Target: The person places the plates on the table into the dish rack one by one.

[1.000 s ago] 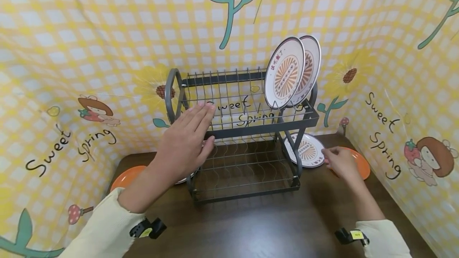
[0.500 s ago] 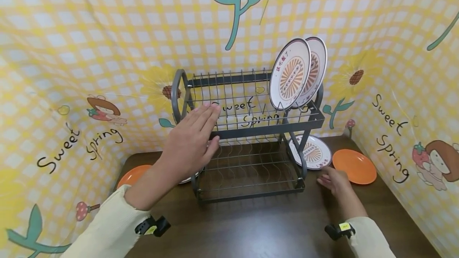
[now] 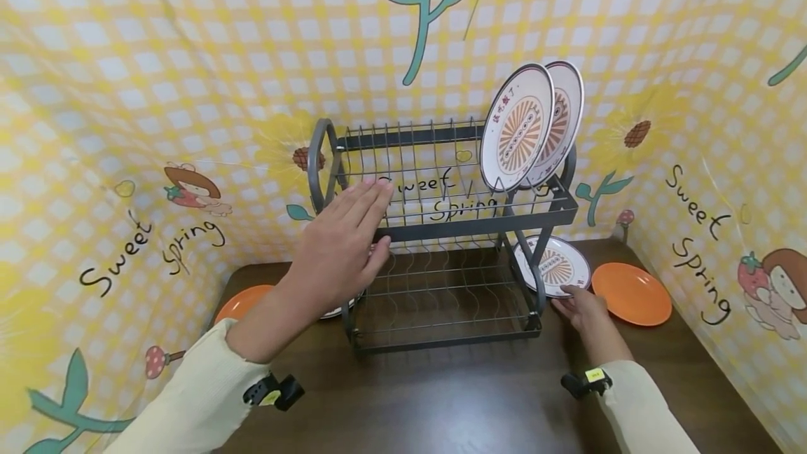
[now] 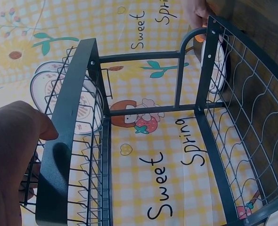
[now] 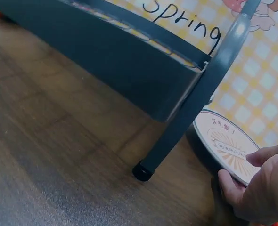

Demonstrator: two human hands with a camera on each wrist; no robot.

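Observation:
A dark grey two-tier dish rack (image 3: 466,231) stands on the table. My left hand (image 3: 337,244) holds its upper front rail at the left, fingers lying over the top and thumb in front; the left wrist view shows this thumb (image 4: 47,128) against the rail. Two white plates with an orange sunburst print, a front plate (image 3: 517,128) and one behind it (image 3: 567,114), stand upright at the upper tier's right end. Beside the rack's right foot lies another white plate (image 3: 557,265). My right hand (image 3: 586,314) pinches its near rim, also visible in the right wrist view.
An orange plate (image 3: 630,293) lies right of my right hand. Another orange plate (image 3: 244,300) is at the left, partly behind my left forearm. A white plate edge (image 3: 337,311) shows by the rack's left foot. Checked cloth walls (image 3: 252,40) surround the dark wooden table (image 3: 441,398).
My right hand has moved left from beside the orange plate to the white plate's near rim and now pinches it. The left hand stays on the rack. The head view has shifted slightly.

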